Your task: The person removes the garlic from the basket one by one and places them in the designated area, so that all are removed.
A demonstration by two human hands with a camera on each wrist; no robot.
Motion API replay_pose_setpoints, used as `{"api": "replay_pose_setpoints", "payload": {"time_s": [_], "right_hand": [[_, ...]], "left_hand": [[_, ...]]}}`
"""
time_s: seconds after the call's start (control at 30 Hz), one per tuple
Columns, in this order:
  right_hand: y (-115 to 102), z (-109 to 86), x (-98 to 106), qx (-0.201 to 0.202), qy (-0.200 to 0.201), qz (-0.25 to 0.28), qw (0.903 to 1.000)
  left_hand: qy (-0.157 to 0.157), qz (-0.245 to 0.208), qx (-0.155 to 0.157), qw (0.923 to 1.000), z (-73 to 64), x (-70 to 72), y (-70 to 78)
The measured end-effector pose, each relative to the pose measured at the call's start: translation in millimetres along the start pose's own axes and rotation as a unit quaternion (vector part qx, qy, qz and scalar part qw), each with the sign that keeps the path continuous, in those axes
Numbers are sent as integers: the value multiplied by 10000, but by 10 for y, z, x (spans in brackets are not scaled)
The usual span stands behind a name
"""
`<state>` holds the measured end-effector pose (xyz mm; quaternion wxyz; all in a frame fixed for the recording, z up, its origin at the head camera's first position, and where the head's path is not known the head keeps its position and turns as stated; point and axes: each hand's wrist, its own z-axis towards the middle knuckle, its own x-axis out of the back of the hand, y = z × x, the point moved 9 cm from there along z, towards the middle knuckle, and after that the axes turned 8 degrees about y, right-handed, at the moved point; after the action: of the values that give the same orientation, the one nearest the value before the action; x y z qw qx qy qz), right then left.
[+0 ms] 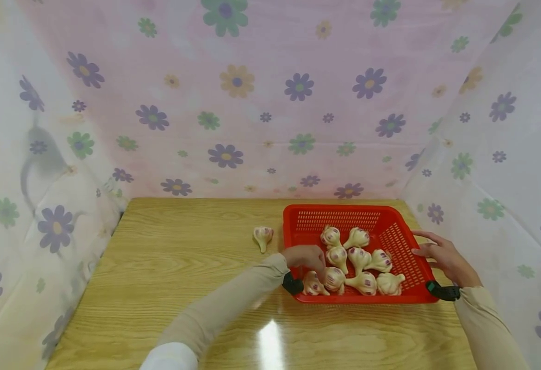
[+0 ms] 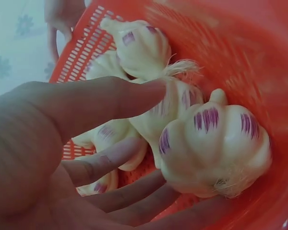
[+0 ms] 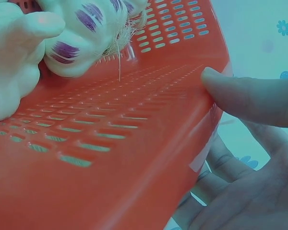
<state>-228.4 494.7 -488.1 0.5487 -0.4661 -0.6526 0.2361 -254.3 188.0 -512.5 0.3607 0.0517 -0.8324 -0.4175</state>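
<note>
Where the head camera looks down, red basket point(image 1: 340, 207): perforated plastic, standing on the right part of the wood-grained table point(image 1: 182, 241).
Garlic bulbs point(image 1: 337, 257): nine countable inside the red basket, cream with purple streaks, several touching one another.
Lone garlic bulb point(image 1: 263, 236): on the table, left of the red basket and apart from it, stem toward the near edge.
Left hand point(image 1: 306, 257): reaching across the left rim, fingers lowered beside the bulbs at that end.
Right hand point(image 1: 446, 259): at the right rim of the red basket, thumb nearest the viewer.
Beige sleeves point(image 1: 233, 295): one on each forearm, with a dark wrist device point(image 1: 445, 291) at either wrist.
Flowered cloth point(image 1: 270, 103): behind the table and on both sides.
Left wrist view, nearest bulb point(image 2: 216, 143): beside the basket wall, stem up in frame, root hairs below.
Left wrist view, grasp: thumb and fingers spread, fingers nearly straight and partly hidden by the nearest bulb; contact cannot be told.
Right wrist view, grasp: thumb tip on the rim, fingers against the outer wall, the rim held between; bulbs lie well apart from it.
</note>
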Motion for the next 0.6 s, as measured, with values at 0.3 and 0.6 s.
{"api": "replay_pose_setpoints", "payload": {"time_s": [0.3, 0.6], "right_hand": [[20, -9, 24, -8, 36, -47, 10000], [-24, -27, 4, 37, 38, -5, 10000]], "left_hand": [[-382, 740, 181, 9964, -55, -132, 39], [-208, 1740, 412, 9837, -17, -143, -11]]}}
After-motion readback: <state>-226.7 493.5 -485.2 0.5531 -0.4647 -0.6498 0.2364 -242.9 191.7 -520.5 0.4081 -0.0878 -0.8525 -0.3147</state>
